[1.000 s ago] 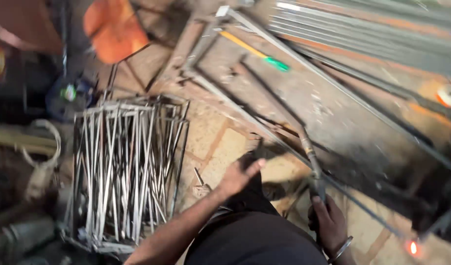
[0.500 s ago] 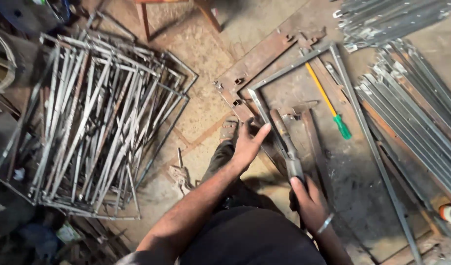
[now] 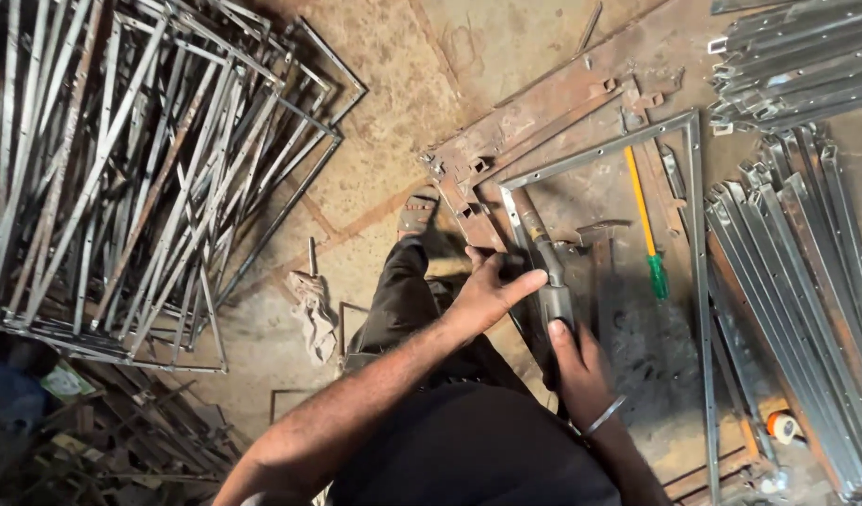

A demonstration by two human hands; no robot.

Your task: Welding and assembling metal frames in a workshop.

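Head view: right hand (image 3: 579,367) grips the welding holder (image 3: 549,281); left hand (image 3: 492,290), open, rests beside it near the metal frame (image 3: 695,281). Burn risk to nearby fingers.

— How's the light?
— Warm and uneven. The sandy floor (image 3: 375,103) at top centre is the brightest part; the lower left corner sinks into near black.
— Any glare?
— Pale sheen on the bundled steel strips (image 3: 806,244) at right and on the stacked frames (image 3: 122,178) at left.
— Sharpness?
— Mostly crisp. The left hand (image 3: 487,295) casts a soft shadow; straight bars bow slightly near the edges.
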